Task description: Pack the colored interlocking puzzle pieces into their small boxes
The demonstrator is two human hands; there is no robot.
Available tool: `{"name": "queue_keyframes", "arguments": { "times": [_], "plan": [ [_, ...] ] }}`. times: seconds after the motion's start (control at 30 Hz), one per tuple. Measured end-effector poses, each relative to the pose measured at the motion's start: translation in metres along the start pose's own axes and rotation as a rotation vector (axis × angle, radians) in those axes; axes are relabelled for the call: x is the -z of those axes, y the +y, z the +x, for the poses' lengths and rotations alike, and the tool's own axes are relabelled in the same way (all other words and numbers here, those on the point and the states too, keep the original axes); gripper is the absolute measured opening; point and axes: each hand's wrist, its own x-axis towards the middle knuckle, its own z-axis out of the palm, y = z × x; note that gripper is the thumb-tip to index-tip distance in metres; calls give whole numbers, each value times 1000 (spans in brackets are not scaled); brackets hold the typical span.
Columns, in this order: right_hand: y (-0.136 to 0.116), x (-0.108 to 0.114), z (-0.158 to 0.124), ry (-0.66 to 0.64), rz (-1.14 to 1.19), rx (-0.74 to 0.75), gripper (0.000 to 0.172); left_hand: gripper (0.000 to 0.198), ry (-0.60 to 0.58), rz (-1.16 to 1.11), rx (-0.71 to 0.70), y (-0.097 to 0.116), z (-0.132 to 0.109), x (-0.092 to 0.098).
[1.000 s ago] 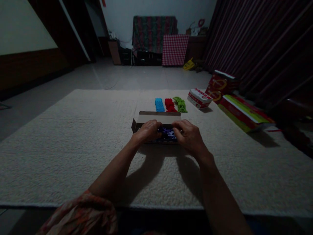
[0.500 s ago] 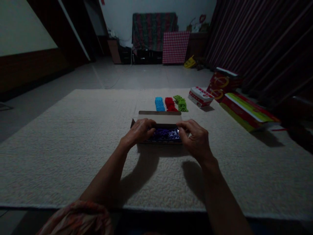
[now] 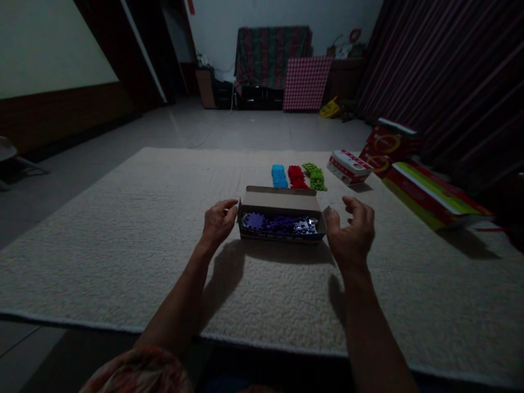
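An open cardboard box point(image 3: 282, 238) lies on the pale quilted cover in front of me, its long lid flap point(image 3: 282, 197) raised at the far side. Purple interlocking plastic pieces point(image 3: 274, 222) fill it, partly under shiny clear wrapping. At the box's left end is my left hand point(image 3: 219, 222), fingers bent and thumb a little apart, beside the left side flap point(image 3: 240, 210). My right hand point(image 3: 351, 230) is at the other end with thumb and fingers spread. Its thumb is against the right side flap point(image 3: 326, 213).
Beyond the box lie blue pieces point(image 3: 279, 176), red pieces point(image 3: 297, 177) and green pieces point(image 3: 316, 177) in groups. A white and red carton point(image 3: 349, 167) stands to their right. Larger red boxes point(image 3: 388, 146) and a green and red box point(image 3: 438, 194) are farther right.
Both hands have moved outward from over the box opening to its two ends, uncovering the purple pieces. The side flaps now stand out at the ends. The view has shifted slightly left.
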Motion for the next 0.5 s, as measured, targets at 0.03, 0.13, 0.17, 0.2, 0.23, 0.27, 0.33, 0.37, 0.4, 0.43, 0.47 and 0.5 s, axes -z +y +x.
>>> {"name": "queue_keyframes", "arguments": {
  "times": [0.03,0.13,0.17,0.2,0.23,0.27,0.33,0.37,0.4,0.43,0.47,0.5],
  "plan": [
    [2,-3,-1,-26,5,-22,36,29,-18,-8,-13,1,-1,-4],
    [1,-10,-8,-134,58,-66,37,26,-34,16,-82,6,-5,-11],
    [-1,-12,-11,-171,78,-72,37,25,-32,31,-106,8,-7,-12],
    [-3,-14,-14,-203,94,-71,37,24,-31,44,-126,9,-8,-13],
    [-5,-15,-16,-232,105,-64,37,23,-32,55,-140,9,-8,-14],
    [-7,-16,-18,-256,109,-50,36,22,-38,67,-149,10,-8,-15],
    [-8,-17,-19,-301,105,-12,32,21,-63,99,-159,9,-7,-15],
    [-8,-18,-19,-320,97,7,30,21,-80,123,-162,8,-6,-15],
    [-6,-18,-18,-334,87,22,28,21,-99,152,-165,8,-4,-15],
    [-4,-18,-17,-343,77,33,27,22,-117,179,-165,7,-2,-14],
    [-2,-18,-15,-351,68,42,27,24,-135,202,-161,7,0,-14],
    [1,-19,-13,-359,57,50,27,25,-151,219,-153,7,2,-13]
  ]
}}
